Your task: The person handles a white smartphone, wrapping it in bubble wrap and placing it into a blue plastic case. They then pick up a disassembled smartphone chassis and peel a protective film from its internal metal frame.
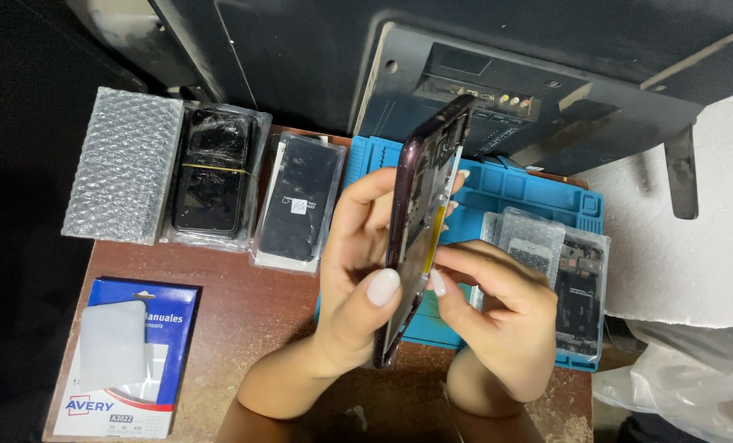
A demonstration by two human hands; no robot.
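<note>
A person's two bare hands worked above a brown desk (243, 320), seen from a camera looking down. The left hand (354, 279) held a dark phone frame (422, 221) on its edge, raised above the desk and tilted so its top leaned away to the right. The left grip was closed around the frame, thumb pressed on the near face and fingers wrapped behind it. The right hand (498, 316) was just beside it, its grip narrow, thumb and fingertips pinched against the frame's right edge near a small yellow part.

Under the hands lay a blue work mat (539, 193) with shallow compartments along its far side. On the mat's right side rested a clear plastic bag holding phone parts (576, 287), with a smaller bubble-wrap packet (531, 238) overlapping it.

Along the far left of the desk, side by side, lay a sheet of bubble wrap (124, 164), a cracked black phone (210, 172) in clear plastic with a rubber band around it, and a black phone screen (299, 201) in a clear sleeve. At the near left corner lay a blue and white pack of labels (132, 361). Behind the desk stood the dark back of a flat television (498, 90). A white plastic bag (695, 381) sat at the lower right.
</note>
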